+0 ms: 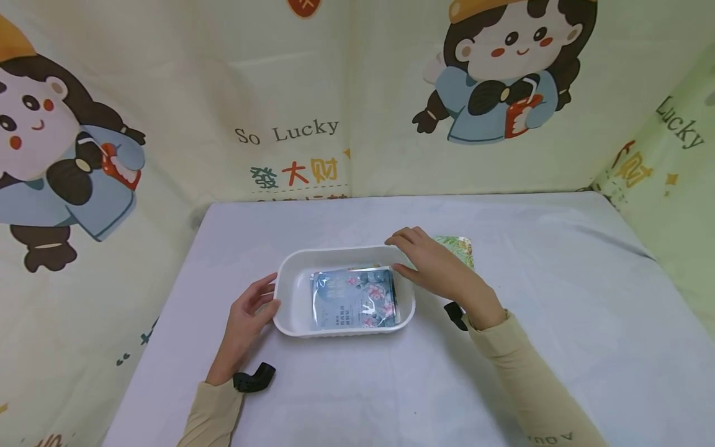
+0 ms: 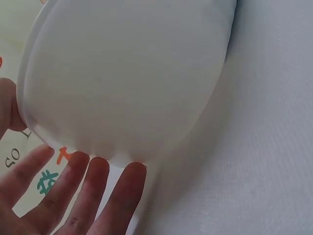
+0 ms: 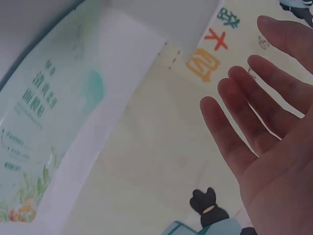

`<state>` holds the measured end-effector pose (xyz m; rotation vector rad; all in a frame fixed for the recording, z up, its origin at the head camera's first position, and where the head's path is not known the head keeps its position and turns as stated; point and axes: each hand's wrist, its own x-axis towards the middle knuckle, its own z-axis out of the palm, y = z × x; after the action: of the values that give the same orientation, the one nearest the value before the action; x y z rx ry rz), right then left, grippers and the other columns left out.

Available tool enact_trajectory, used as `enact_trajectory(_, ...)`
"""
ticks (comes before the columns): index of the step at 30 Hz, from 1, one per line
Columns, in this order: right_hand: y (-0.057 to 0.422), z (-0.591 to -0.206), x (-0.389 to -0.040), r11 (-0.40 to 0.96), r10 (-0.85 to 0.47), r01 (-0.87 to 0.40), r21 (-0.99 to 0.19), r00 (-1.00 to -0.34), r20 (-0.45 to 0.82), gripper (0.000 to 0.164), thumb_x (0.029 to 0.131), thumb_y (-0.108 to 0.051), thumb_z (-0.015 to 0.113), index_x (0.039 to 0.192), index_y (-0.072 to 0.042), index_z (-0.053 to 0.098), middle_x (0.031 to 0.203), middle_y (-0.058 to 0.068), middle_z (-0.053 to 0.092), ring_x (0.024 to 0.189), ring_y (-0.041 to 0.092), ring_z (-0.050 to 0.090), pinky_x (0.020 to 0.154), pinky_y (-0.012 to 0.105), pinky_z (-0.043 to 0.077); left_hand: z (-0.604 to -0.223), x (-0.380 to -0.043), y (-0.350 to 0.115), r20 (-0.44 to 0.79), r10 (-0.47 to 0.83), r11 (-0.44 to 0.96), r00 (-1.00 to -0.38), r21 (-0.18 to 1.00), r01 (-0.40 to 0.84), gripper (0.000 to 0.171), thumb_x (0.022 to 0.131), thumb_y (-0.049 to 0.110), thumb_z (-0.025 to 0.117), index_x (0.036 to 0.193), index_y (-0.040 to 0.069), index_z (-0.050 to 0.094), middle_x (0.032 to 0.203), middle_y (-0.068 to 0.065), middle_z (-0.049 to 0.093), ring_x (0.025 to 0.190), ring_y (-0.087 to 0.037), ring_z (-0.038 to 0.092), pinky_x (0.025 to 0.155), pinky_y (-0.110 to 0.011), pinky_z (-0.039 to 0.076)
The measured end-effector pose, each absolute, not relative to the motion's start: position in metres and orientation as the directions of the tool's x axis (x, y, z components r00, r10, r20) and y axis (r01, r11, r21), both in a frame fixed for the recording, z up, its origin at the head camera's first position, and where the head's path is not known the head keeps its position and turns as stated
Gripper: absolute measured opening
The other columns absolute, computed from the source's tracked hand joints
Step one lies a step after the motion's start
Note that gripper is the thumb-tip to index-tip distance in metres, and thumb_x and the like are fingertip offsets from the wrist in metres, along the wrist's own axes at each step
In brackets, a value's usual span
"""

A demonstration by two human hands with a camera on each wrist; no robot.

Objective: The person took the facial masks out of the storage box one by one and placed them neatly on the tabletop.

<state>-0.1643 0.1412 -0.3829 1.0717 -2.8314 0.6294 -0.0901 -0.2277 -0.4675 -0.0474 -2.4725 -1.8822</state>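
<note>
nearest the camera, the left sleeve [image 1: 209, 413] and the right sleeve [image 1: 527, 379] are stretched over the white cloth [image 1: 346, 394]. from left to right, the left hand [image 1: 246, 320] is set at the left end of the tray [image 1: 293, 298]: its fingertips are laid against the outer wall, the thumb is at the rim, and no curled grip is seen. the blue packet [image 1: 341, 298] is placed inside the tray, printed side up, nearer the right end. over the far right corner of the tray the right hand [image 1: 432, 266] is held with fingers loosely spread; nothing is grasped. just beyond it, the green packet [image 1: 460, 248] is partly hidden, outside the tray on the cloth.

the step in hand is judged to be the settling of packets in the tray. for it to be done well, the left end should be steadied lightly, so that the tray is not slid; shiny wrapping may slip, so a packet is best pinched by an edge and laid flat.
</note>
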Motion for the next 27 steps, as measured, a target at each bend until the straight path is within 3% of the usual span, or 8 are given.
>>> enact_trajectory(6,0.124,-0.391,-0.160,0.647,-0.683,-0.691,-0.323,-0.713,0.157,0.043,0.091,-0.016,0.073,0.130,-0.003,0.059,0.127,0.009,0.058,0.117,0.023,0.053,0.097,0.036,0.051,-0.466,-0.089,-0.227,0.056,0.007,0.266,-0.998,0.962,0.056,0.052,0.095,0.009,0.066,0.144,0.008,0.050,0.128,-0.017,0.056,0.107,-0.005,0.061,0.082,-0.018,0.054)
enact_trajectory(17,0.097,-0.410,-0.157,0.633,-0.727,-0.688,-0.354,-0.686,0.033,0.045,0.094,-0.027,0.070,0.132,-0.005,0.057,0.124,0.006,0.057,0.114,0.020,0.052,0.098,0.034,0.049,-0.466,-0.087,-0.228,0.049,0.003,0.268,-0.999,0.962,0.048,0.052,0.095,0.011,0.067,0.144,0.009,0.050,0.129,-0.018,0.056,0.106,-0.005,0.061,0.079,-0.018,0.055)
enact_trajectory(27,0.092,-0.418,-0.159,0.635,-0.733,-0.673,-0.380,-0.680,-0.018,0.065,0.085,-0.040,0.078,0.135,-0.007,0.054,0.120,0.005,0.056,0.104,0.017,0.049,0.092,0.031,0.049,-0.468,-0.089,-0.228,0.035,0.009,0.268,-0.999,0.963,0.036,0.053,0.096,0.012,0.067,0.145,0.010,0.049,0.129,-0.015,0.056,0.108,-0.006,0.061,0.081,-0.019,0.055)
